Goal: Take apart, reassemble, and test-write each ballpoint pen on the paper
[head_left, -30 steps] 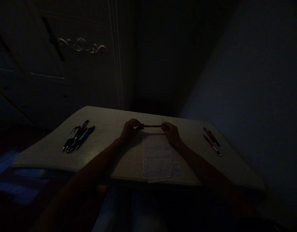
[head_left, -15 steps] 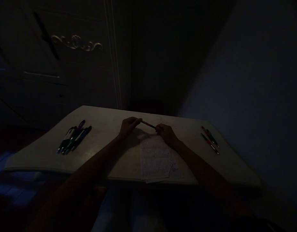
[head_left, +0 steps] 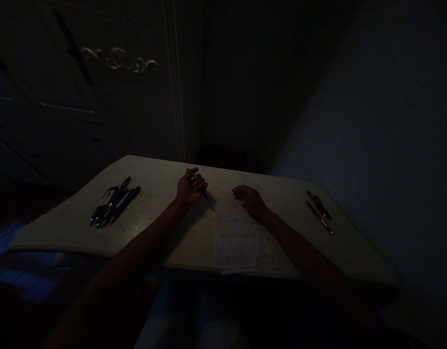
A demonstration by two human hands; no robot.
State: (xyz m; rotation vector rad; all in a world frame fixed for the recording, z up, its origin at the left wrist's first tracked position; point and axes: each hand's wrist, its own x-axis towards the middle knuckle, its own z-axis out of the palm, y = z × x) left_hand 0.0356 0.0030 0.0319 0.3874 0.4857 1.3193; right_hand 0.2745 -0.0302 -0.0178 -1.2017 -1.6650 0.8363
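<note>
My left hand (head_left: 192, 186) is closed around a dark pen (head_left: 207, 197), palm turned partly up. The pen's lower end sticks out below the fingers towards the written sheets of paper (head_left: 234, 237). Over the top right corner of the sheets is my right hand (head_left: 249, 199), its fingers loosely bent and apart from the pen, with nothing visible in them. A pile of several pens (head_left: 114, 203) lies on the left of the table. On the right are a red pen (head_left: 319, 217) and a dark pen (head_left: 323, 208), close beside another reddish one.
The pale table (head_left: 154, 167) has a curved edge, and the paper reaches its near side. Behind it on the left stands a cabinet with an ornate metal decoration (head_left: 117, 59). A wall (head_left: 383, 135) rises along the right. The room is very dark.
The pen was held between both hands; now only my left hand has it, turned palm up with the pen pointing down to the paper. My right hand has let go.
</note>
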